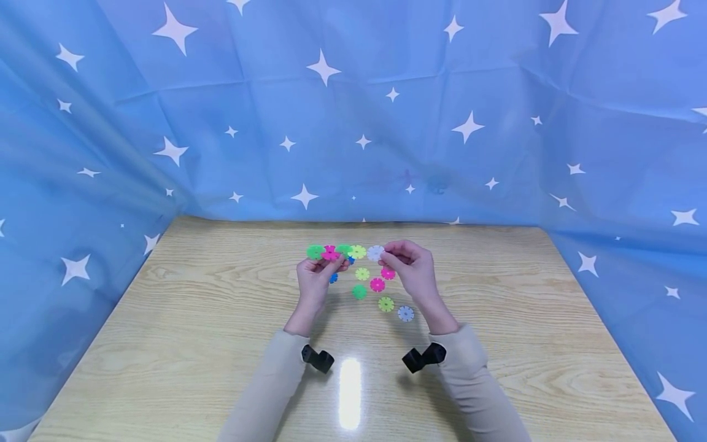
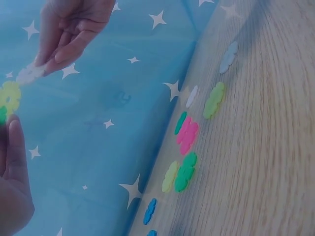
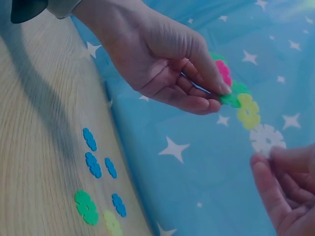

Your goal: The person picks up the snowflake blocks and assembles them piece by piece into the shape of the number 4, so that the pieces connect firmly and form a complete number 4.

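Observation:
My left hand (image 1: 313, 282) pinches a row of interlocking plastic snowflake discs by its second green disc (image 3: 231, 100). That row runs from a green disc (image 1: 315, 252) through a pink disc (image 1: 330, 253) and the second green one to a yellow disc (image 1: 357, 252). Between thumb and fingers, my right hand (image 1: 414, 270) holds a white snowflake disc (image 3: 267, 139) by its outer edge. The white disc's rim meets the yellow disc's rim; whether their slots are engaged I cannot tell. Both hands are raised above the tabletop.
Loose discs lie on the wooden table (image 1: 210, 344) below the hands: a green disc (image 1: 359, 291), a pink disc (image 1: 378, 285), a yellow-green disc (image 1: 386, 304), a pale disc (image 1: 405, 314) and several blue discs (image 3: 92, 164). A blue starred curtain (image 1: 353, 110) hangs behind.

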The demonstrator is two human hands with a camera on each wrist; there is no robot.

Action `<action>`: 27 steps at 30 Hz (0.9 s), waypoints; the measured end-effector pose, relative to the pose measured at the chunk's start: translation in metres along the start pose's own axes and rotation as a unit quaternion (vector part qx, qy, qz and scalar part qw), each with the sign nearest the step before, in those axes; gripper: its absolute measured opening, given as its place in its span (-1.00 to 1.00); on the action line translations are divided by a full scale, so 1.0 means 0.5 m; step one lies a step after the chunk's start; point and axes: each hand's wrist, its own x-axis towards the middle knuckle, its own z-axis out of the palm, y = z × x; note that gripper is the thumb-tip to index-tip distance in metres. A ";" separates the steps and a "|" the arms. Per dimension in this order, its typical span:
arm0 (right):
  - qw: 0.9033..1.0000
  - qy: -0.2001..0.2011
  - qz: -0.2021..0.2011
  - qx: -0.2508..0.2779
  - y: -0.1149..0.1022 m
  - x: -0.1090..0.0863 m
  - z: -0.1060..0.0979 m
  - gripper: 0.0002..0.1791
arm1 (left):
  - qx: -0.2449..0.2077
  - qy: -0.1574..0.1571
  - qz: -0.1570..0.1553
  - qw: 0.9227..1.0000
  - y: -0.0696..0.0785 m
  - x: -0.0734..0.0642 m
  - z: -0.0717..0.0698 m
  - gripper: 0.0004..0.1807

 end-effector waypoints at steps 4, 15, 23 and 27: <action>1.000 0.001 -0.015 -0.023 0.001 0.000 0.003 -0.87 | -0.006 -0.006 0.002 1.000 0.001 0.000 0.000 -0.72; 0.995 0.025 -0.070 -0.063 -0.030 -0.005 0.019 -0.90 | 0.001 -0.023 0.013 1.000 0.000 -0.001 0.001 -0.78; 0.994 -0.001 -0.097 -0.051 -0.053 -0.013 0.022 -0.97 | 0.002 -0.023 0.008 1.000 0.002 -0.006 0.001 -0.69; 0.994 -0.014 -0.106 -0.032 -0.049 -0.014 0.025 -0.96 | 0.007 -0.019 0.017 1.000 0.006 -0.005 0.003 -0.70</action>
